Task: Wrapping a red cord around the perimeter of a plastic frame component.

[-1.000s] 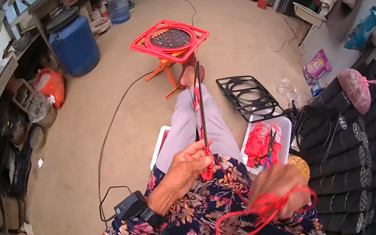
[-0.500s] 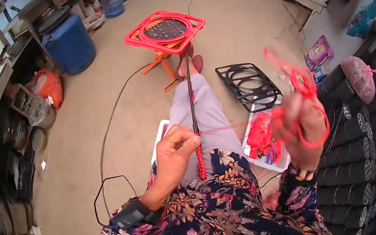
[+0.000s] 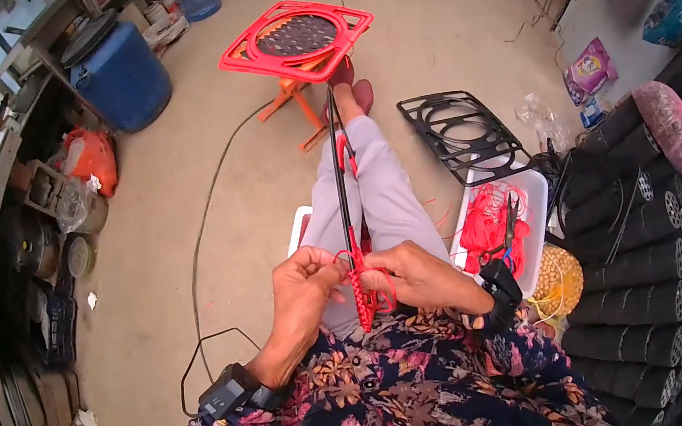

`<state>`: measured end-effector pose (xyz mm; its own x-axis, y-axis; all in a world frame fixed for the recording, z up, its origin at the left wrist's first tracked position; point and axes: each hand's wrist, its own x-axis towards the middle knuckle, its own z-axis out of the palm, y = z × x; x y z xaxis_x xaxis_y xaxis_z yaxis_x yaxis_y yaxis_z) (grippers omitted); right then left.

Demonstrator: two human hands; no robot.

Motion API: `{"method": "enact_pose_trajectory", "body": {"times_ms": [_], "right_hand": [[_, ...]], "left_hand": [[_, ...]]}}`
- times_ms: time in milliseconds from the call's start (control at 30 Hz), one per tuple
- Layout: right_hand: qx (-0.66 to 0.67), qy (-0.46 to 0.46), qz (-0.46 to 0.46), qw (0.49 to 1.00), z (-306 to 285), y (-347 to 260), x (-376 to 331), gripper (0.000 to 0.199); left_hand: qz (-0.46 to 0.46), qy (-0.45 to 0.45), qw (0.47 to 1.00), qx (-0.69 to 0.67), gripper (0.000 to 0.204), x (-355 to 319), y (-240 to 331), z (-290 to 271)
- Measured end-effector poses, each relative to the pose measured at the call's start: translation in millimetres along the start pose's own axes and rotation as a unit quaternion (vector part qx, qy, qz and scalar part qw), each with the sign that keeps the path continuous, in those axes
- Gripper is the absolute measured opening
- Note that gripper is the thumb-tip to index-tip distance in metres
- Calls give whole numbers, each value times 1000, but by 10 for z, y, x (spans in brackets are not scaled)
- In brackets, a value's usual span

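Note:
A thin black rod (image 3: 340, 172) runs from my lap out toward my feet, its near end wrapped in knotted red cord (image 3: 362, 293). My left hand (image 3: 304, 288) pinches the cord at the rod's left side. My right hand (image 3: 418, 277) grips the red cord on the right, close against the rod. Both hands sit together over my lap, above my light trousers. A black band sits on each wrist.
A white tray (image 3: 534, 195) of red cord and pliers sits at my right. A black frame (image 3: 460, 137) lies beyond it. A red woven stool (image 3: 297, 38), a blue barrel (image 3: 121, 78), stacked black frames (image 3: 661, 266) and a black cable (image 3: 208, 236) surround me.
My right hand, raised to the right and pulling the red cord out, has come back down to the rod beside my left hand. The cord loop is now drawn tight at the rod.

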<state>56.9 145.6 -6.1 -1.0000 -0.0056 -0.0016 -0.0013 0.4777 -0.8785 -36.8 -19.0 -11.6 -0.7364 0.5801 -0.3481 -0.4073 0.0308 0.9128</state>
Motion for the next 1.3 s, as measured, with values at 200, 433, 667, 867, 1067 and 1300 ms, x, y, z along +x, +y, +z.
{"method": "enact_pose_trajectory", "body": {"times_ms": [200,433,667,867,1067,1300], "right_hand": [[-117,16,-43,992,42,80,138,19],[-191,24,-35,981,35,-35,175,13],[0,182,82,980,-284,-399,-28,14],[-62,138,-56,987,-66,-620,17,14],[3,165,-52,985,19,-540,17,14],[124,156,27,980,-241,-772,-318,14]], "left_hand": [[-13,-41,999,2,2,-12,36,-19],[70,-4,997,5,8,3,24,75],[69,24,997,-17,9,29,107,-142],[92,-14,995,-43,7,-140,300,-22],[106,-68,990,-70,8,-206,323,-2],[51,-55,995,-63,7,-148,184,-21]]}}
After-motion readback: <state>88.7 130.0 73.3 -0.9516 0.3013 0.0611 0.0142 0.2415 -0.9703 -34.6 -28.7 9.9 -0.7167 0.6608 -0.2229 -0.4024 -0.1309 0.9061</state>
